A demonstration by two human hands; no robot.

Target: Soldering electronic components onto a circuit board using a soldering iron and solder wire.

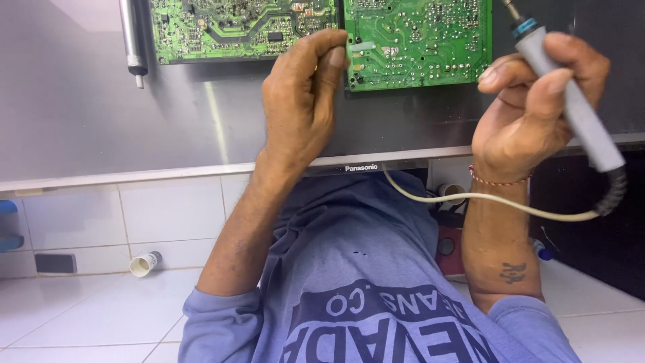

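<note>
Nearest, the right hand (531, 121) grips a light, rigid grey soldering iron (574, 101) by its handle, cord (484, 198) trailing. Farther, the left hand (299, 101) pinches the edge of a thin, fragile green circuit board (420, 40), best held by its rim, on the metal panel (101, 114).

Brushed grey metal back panel (101, 121), dull sheen, upper left of frame. Green circuit boards (416, 40) glossy lacquer, shiny solder dots. Soldering iron (571, 107) grip matt grey plastic, cream rubbery cord (510, 205). Shirt (356, 282) soft blue cotton. Floor tiles (80, 316) glossy white ceramic.
</note>
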